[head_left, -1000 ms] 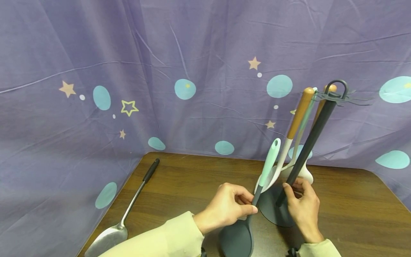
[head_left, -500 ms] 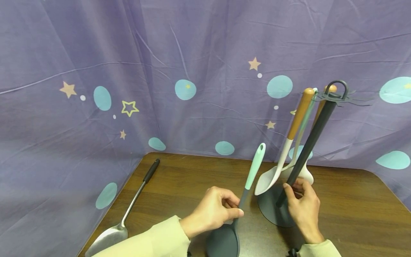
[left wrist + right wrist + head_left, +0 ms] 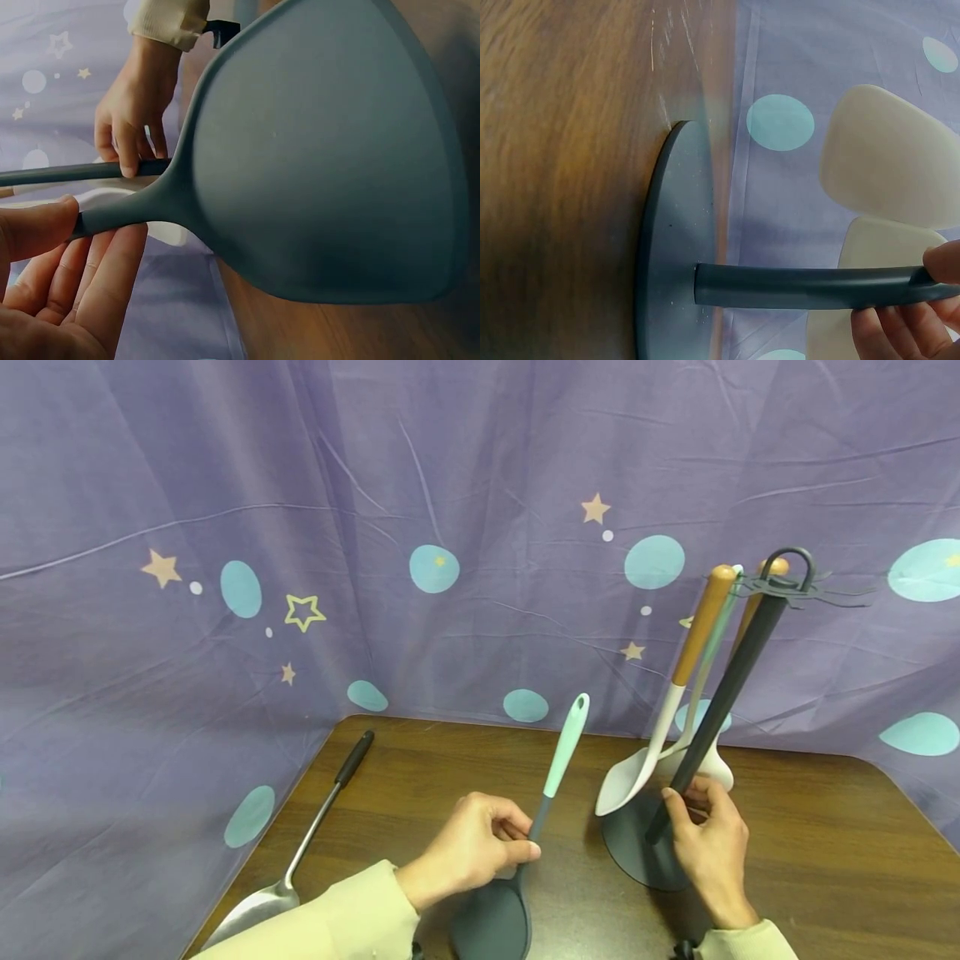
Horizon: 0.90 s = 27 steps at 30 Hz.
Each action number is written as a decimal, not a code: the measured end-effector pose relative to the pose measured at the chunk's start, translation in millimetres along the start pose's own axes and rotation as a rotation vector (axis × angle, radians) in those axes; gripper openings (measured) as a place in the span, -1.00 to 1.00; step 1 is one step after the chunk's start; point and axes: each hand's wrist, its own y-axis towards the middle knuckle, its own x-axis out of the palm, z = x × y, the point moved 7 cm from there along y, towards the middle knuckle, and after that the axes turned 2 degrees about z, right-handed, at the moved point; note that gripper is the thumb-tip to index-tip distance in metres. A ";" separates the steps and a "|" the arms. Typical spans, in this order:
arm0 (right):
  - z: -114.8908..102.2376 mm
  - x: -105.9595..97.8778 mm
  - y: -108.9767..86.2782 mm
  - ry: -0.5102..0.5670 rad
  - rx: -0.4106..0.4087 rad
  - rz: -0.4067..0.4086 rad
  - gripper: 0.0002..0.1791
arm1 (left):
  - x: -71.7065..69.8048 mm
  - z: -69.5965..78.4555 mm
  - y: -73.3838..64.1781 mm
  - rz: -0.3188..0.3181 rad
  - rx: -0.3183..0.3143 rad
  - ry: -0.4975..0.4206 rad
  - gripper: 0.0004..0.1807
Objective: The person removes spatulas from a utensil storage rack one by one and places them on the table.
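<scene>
My left hand (image 3: 468, 847) pinches a spatula (image 3: 566, 747) low on its grey shaft, between thumb and fingers. Its mint handle points up with a hole at the end, and the broad dark grey blade (image 3: 322, 157) fills much of the left wrist view. To the right, my right hand (image 3: 708, 843) grips the black pole of a utensil stand (image 3: 723, 702) near its round base (image 3: 671, 247). On the stand's hooks hang a white turner (image 3: 626, 781) with a wooden handle, a mint-handled utensil (image 3: 708, 664) and another wooden-handled one, partly hidden behind the pole.
A metal wok spatula (image 3: 258, 910) with a black handle lies along the left side of the wooden table (image 3: 442, 760), partly behind my left sleeve. Behind the table hangs a purple curtain (image 3: 480, 468) with stars and dots.
My left hand has moved left with the spatula, away from the stand. The white turner shows more fully now. My right hand has stayed on the pole.
</scene>
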 end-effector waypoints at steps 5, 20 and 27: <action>-0.4 -0.3 0.1 0.000 -0.002 0.001 -0.80 | -5.9 -4.1 -2.0 0.000 -0.018 0.004 -0.88; 0.6 -0.2 0.2 -0.007 -0.005 0.004 -0.80 | -34.3 -28.2 -2.2 0.038 -0.066 0.036 -0.88; 1.3 0.7 0.2 0.000 -0.003 0.000 -0.80 | -47.0 -42.1 -2.8 0.049 -0.129 0.025 -0.84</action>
